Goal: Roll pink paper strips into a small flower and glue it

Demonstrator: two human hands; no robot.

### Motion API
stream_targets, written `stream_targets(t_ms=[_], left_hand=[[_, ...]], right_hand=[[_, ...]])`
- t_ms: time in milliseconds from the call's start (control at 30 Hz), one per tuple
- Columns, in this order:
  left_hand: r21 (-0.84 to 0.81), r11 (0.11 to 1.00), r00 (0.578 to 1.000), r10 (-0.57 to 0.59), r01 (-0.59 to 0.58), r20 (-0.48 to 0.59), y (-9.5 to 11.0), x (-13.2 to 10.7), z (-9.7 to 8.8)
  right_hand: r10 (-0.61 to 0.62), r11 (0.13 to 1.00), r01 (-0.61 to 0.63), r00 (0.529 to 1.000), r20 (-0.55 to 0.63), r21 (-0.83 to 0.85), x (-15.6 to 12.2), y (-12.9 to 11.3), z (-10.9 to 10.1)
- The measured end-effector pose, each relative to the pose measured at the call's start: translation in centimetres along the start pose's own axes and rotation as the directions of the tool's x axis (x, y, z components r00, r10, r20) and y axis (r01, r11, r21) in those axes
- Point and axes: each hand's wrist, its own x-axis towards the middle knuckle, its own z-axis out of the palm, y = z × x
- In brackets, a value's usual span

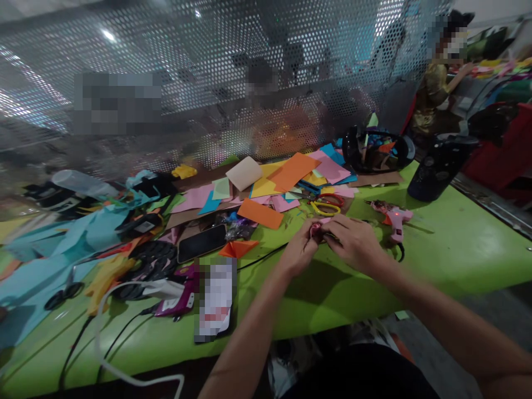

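Note:
Over the green table, my left hand (301, 247) and my right hand (351, 241) meet, fingers closed around a small rolled piece of pink paper (316, 229). The roll shows a spiral end between my fingertips; the fingers cover the rest of it. Just beyond my hands lie scissors (326, 206) with yellow and red handles. To the right of my right hand is a pink glue gun (394, 219) with a small red light on. An orange paper strip (260, 214) lies beyond my left hand.
Coloured paper sheets (293, 172) spread along the back beside a perforated metal screen (208, 100). At left are a phone (202, 244), a yellow glue gun (108, 278) and cables. A dark tumbler (440, 169) stands at right. Another person (434, 91) is farther back.

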Motion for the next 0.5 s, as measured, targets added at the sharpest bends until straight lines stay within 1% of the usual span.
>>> stream_targets(t_ms=[200, 367, 500], left_hand=[[0.000, 1.000, 1.000, -0.001, 0.001, 0.008, -0.07, -0.03, -0.09], [-0.040, 0.999, 1.000, -0.010, 0.010, 0.005, -0.28, 0.00, 0.01], [-0.044, 0.999, 1.000, -0.026, 0.026, -0.004, -0.36, 0.00, 0.11]], right_hand=[[0.005, 1.000, -0.005, 1.000, -0.002, 0.007, -0.11, 0.10, 0.04], [-0.003, 0.999, 0.004, 1.000, 0.014, -0.054, -0.04, -0.10, 0.28], [-0.040, 0.994, 0.038, 0.999, -0.021, -0.100, 0.02, -0.23, 0.49]])
